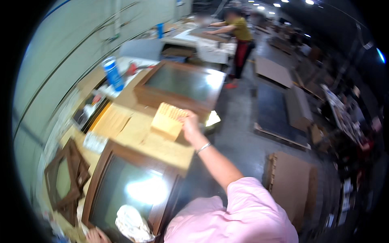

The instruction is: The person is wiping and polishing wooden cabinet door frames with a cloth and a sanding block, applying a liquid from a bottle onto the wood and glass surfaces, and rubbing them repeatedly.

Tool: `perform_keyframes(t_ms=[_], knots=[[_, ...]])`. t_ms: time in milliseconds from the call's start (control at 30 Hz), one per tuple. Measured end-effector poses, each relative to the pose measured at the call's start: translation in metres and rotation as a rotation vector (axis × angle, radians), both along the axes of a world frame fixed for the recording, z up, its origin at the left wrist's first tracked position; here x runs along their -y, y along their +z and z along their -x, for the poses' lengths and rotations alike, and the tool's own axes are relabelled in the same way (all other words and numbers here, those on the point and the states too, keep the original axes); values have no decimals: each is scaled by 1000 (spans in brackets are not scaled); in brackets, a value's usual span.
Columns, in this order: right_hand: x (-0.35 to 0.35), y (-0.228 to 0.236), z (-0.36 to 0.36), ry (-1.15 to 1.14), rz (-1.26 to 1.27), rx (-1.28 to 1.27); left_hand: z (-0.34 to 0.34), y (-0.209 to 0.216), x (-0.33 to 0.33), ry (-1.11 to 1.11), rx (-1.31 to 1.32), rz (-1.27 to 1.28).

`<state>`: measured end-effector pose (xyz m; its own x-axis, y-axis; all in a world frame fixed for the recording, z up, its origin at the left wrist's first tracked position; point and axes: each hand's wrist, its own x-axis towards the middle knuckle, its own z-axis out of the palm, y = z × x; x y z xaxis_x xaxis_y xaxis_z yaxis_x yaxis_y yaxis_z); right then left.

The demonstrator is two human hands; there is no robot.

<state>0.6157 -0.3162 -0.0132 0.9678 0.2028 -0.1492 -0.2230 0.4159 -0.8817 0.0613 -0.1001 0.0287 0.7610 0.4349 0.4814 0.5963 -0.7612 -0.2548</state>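
My right hand [189,124] reaches forward, its fingers closed on the right edge of a flat yellow pad [167,128] with a row of dark marks along its top. The pad is held over the bench, just in front of a brown wooden-framed glass panel [178,83]. Nearer me lies a second wooden-framed glass panel [106,168], with a crumpled white cloth [131,223] on its near end. At the lower left, my left hand [96,235] shows only in part, its fingers stretched out at the near corner of this panel's frame.
Small wooden frames [77,184] are stacked on the bench's left side. A blue canister [113,75] and a dark tray of small items [90,111] stand by the wall. Farther off, a person in a yellow top [240,30] leans over another table. Large boards [279,113] lie on the right floor.
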Motion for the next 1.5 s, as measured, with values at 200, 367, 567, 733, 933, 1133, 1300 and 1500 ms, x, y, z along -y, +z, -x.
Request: perform_keyframes(t_ms=[200,367,567,733,933,1133,1300,1500], knots=[[-89,-75,-60,163,296,-55,-40,-11,27,43,474,620],[-136,-83,-49,24,973,564,-95,25,96,81,66,905],[-104,-23,27,1017,572,559,-101,9,76,83,487,740],[-110,18,91,1177,784,947,-91,-42,-40,504,1049,722],[-121,-31,65,1225,530,632,-273,-21,104,-229,284,731],[-109,-5,80,1268,371,47,-235,5,76,-371,348,593],[-101,14,89,1114,425,23,-112,-1,29,257,708,963],[-84,42,106,1021,364,170,45,-17,38,632,859,977]])
